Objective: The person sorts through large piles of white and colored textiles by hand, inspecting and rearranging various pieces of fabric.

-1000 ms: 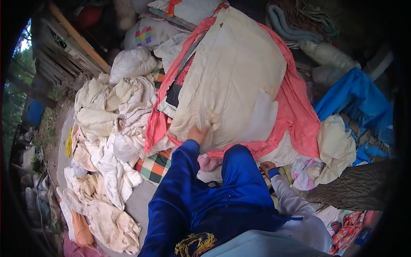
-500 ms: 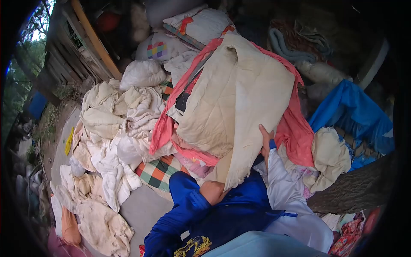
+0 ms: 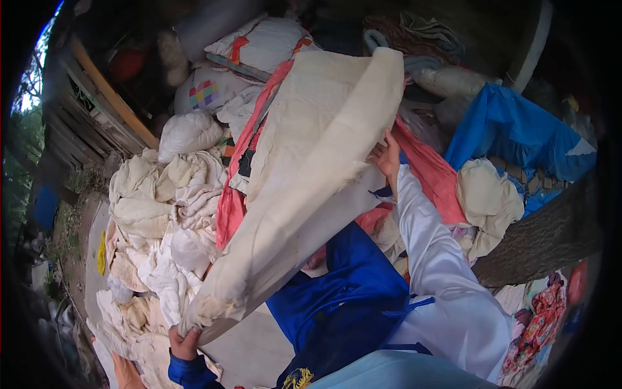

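A large cream cloth sheet [image 3: 311,142], which looks like a quilt batting, stretches diagonally from the pile down to the lower left. My left hand [image 3: 184,343], in a blue cuff, is closed on its lower left corner and holds it out over the ground. At the cloth's right edge is my right hand [image 3: 387,159], in a white sleeve, with its fingers apart; whether it touches the fabric is hard to tell. Pink-red cloth [image 3: 424,172] shows under the sheet on both sides.
Crumpled cream and white cloths [image 3: 146,207] heap up on the left. White stuffed bundles [image 3: 191,135] lie behind. Blue sheeting [image 3: 512,129] and a tree trunk [image 3: 538,233] stand on the right. A wooden board [image 3: 113,91] leans at the back left.
My left hand has swung outward to the lower left, pulling the cloth's corner with it. The right hand has moved up along the right edge, its fingers now apart. The view has shifted.
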Demonstrator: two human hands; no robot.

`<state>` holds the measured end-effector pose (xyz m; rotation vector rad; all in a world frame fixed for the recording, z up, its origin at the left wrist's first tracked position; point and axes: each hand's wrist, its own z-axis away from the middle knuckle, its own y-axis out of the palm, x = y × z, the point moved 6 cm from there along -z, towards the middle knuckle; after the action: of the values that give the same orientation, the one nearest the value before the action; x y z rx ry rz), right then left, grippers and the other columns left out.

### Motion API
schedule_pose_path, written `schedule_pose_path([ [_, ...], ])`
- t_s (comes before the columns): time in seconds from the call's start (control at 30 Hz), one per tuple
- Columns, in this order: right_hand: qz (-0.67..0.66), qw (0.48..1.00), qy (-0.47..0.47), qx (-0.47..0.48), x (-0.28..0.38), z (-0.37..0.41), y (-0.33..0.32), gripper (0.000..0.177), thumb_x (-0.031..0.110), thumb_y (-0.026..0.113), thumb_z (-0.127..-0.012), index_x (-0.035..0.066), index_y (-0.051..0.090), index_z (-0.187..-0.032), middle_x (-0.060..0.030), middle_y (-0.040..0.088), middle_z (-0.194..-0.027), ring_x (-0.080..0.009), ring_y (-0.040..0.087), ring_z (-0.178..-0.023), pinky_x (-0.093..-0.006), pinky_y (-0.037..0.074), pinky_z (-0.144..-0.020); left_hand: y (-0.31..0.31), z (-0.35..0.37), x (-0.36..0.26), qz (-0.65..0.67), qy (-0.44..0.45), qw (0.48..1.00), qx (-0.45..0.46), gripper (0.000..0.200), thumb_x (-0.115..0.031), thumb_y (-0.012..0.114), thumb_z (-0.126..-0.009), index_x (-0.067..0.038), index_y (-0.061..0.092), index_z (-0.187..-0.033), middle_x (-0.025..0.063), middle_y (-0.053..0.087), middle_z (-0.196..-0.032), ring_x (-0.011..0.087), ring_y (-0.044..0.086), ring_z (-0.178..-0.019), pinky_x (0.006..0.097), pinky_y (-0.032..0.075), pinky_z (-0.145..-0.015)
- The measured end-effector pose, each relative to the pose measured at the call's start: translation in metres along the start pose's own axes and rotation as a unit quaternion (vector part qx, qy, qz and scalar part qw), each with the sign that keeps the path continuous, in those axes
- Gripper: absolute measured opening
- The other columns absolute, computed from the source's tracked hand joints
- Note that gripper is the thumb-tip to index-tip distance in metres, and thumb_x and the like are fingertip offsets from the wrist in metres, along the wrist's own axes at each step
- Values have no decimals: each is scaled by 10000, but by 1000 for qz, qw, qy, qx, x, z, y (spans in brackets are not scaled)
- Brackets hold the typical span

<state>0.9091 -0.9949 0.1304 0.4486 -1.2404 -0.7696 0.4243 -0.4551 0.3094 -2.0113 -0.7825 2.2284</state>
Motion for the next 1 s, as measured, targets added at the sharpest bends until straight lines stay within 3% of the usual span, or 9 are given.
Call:
schedule_pose_path([
  [0.2, 274, 957, -60, -79, -55, -41, -74, 832, 504, 667, -864, 33, 335, -1464, -221, 458, -1418, -309, 506, -1274, -439, 431, -1017, -115, 16, 116, 109, -8, 977, -185, 371, -162, 638, -882, 74, 618, -1168, 164, 687, -1051, 238, 689, -883, 351, 559, -774],
  [0.37, 592, 784, 27, -185, -119, -39, -155, 736, 461, 663, -877, 10, 434, -1411, -194, 453, -1434, -329, 451, -1312, -452, 375, -1068, -102, 24, 352, -97, -203, 917, -329, 411, -161, 719, -797, 56, 658, -1140, 185, 693, -1051, 292, 660, -914, 386, 521, -856],
  [0.43, 602, 778, 63, -170, -137, -31, -174, 708, 451, 661, -878, 14, 451, -1394, -189, 470, -1405, -322, 465, -1285, -444, 383, -1046, -79, 15, 405, -339, -334, 871, -122, 528, -197, 756, -774, 43, 619, -1223, 234, 679, -1082, 345, 660, -977, 425, 518, -887],
  [0.5, 592, 786, 75, -159, -149, -26, -191, 680, 442, 659, -880, 18, 468, -1376, -185, 487, -1377, -314, 478, -1259, -435, 391, -1025, -43, 8, 400, -329, -352, 867, -126, 671, -232, 785, -749, 31, 543, -1317, 266, 620, -1186, 386, 614, -1094, 450, 499, -930],
  [0.63, 576, 799, 80, -152, -160, -27, -213, 624, 423, 655, -883, 27, 501, -1340, -176, 521, -1319, -299, 506, -1205, -419, 408, -981, 24, -38, 380, -221, -154, 951, -152, 749, -285, 795, -781, 27, 469, -1379, 241, 488, -1362, 363, 511, -1229, 442, 419, -1033],
  [0.77, 556, 815, 76, -142, -171, -23, -224, 570, 405, 650, -886, 36, 535, -1305, -167, 555, -1262, -284, 533, -1152, -402, 425, -938, 111, -69, 315, -262, -9, 958, -118, 716, -298, 779, -808, 19, 478, -1376, 235, 519, -1332, 354, 517, -1221, 428, 402, -1046],
  [0.83, 545, 824, 77, -136, -178, -20, -227, 544, 395, 648, -887, 40, 552, -1287, -163, 572, -1233, -276, 547, -1125, -394, 433, -916, 141, -82, 313, -176, -110, 975, -77, 659, -304, 749, -838, 11, 499, -1360, 234, 530, -1323, 355, 508, -1237, 430, 385, -1064],
  [0.93, 523, 840, 78, -126, -184, -20, -230, 504, 381, 645, -890, 47, 577, -1261, -156, 598, -1190, -265, 568, -1085, -381, 446, -884, 162, -97, 340, -29, -125, 985, -118, 610, -302, 722, -859, 12, 517, -1340, 241, 528, -1333, 373, 497, -1255, 434, 378, -1071],
  [1.0, 506, 850, 79, -118, -189, -23, -230, 479, 372, 643, -891, 51, 593, -1243, -152, 615, -1161, -257, 581, -1058, -373, 454, -862, 170, -99, 291, -138, -22, 983, -116, 608, -308, 718, -855, 7, 520, -1336, 244, 519, -1348, 394, 489, -1263, 443, 378, -1071],
])
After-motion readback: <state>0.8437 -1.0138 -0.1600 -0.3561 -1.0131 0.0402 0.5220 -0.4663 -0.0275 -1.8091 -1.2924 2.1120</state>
